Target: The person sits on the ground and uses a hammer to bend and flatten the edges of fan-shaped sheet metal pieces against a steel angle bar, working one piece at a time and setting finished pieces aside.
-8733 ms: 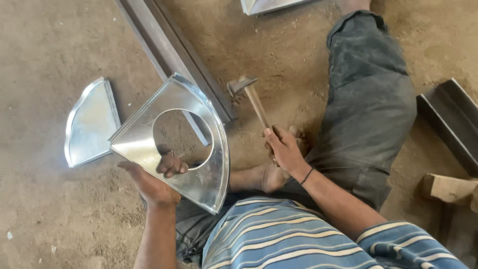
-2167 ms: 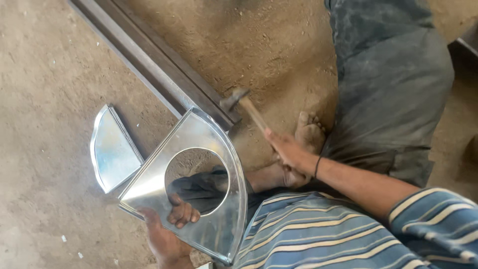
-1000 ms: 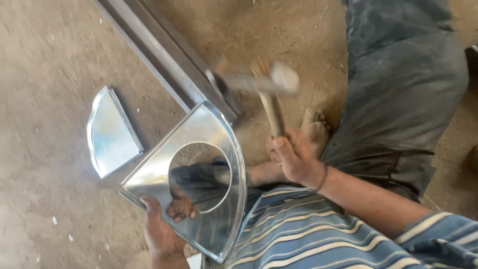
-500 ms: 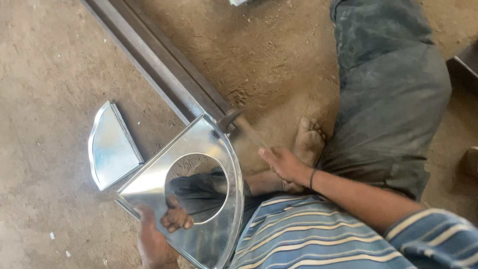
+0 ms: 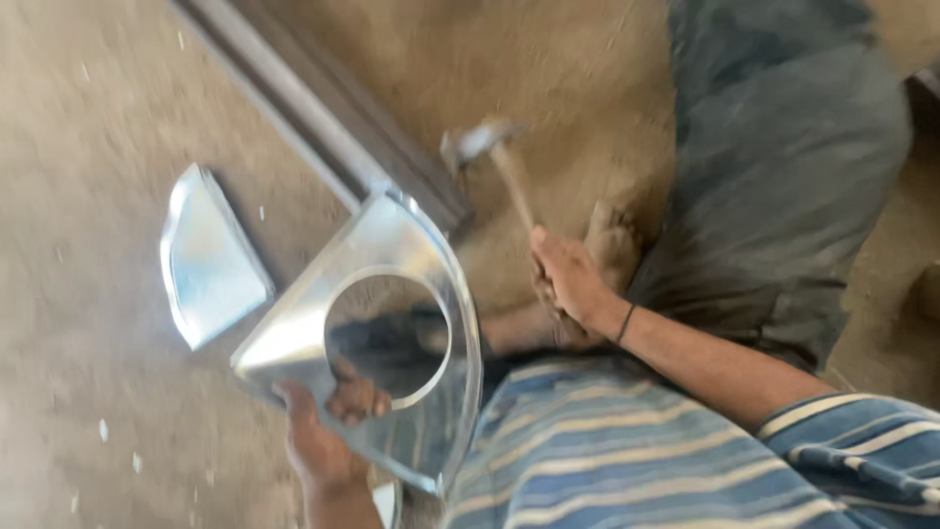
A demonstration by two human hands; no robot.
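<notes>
Head view, looking down at my lap and the dirt floor [image 5: 88, 118]. My left hand [image 5: 318, 436] gripped the lower edge of a shiny sheet-metal piece with a round hole [image 5: 377, 264], fingers curled over the rim and showing through the hole, thumb side underneath. The piece stood tilted on edge, its curved rim toward my body and its upper tip touching a long steel bar [image 5: 323, 127] that ran diagonally away from that hand. My right hand [image 5: 568, 284] was closed in a fist around the wooden handle of a hammer [image 5: 494, 157], whose blurred metal head was raised beyond my knuckles, just apart from the top of the sheet-metal piece. A black band circled that wrist. Just beyond my left hand, lying flat on the floor, was a smaller curved metal offcut [image 5: 206, 260], close beside the holed piece; whether they touched could not be told. My bare foot [image 5: 612, 245] lay just behind my right hand.
</notes>
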